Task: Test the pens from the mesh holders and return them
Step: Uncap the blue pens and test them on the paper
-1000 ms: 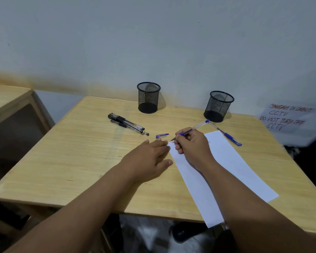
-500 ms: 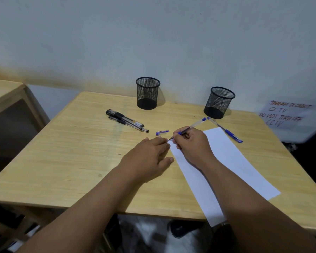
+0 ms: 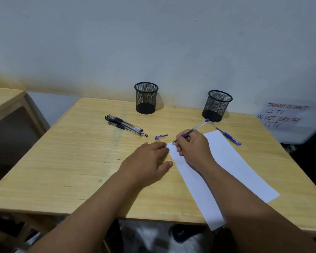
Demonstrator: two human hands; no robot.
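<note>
The desk (image 3: pixel 62 161) was pale wood with a visible grain, pushed against a plain grey-white wall (image 3: pixel 153 42) that carried a brownish stain low down; a second wooden table (image 3: pixel 5 101) stood at the left, apart from it; at the far right a paper sign (image 3: pixel 283 115) bore red lettering about CCTV. Two black mesh holders stood near the wall, the left holder (image 3: pixel 146 98) and the right holder (image 3: pixel 217 105) well apart. A cluster of black pens (image 3: pixel 125 125) lay left of centre; a blue cap (image 3: pixel 161 136) lay beside the hands; a capped blue pen (image 3: pixel 226 135) lay by the sheet's far corner. The right hand (image 3: pixel 193 148) gripped an uncapped pen (image 3: pixel 193 130), tip on the white sheet (image 3: pixel 226 170); the left hand (image 3: pixel 148 161) lay flat, fingers extended, pressing the sheet's edge.
</note>
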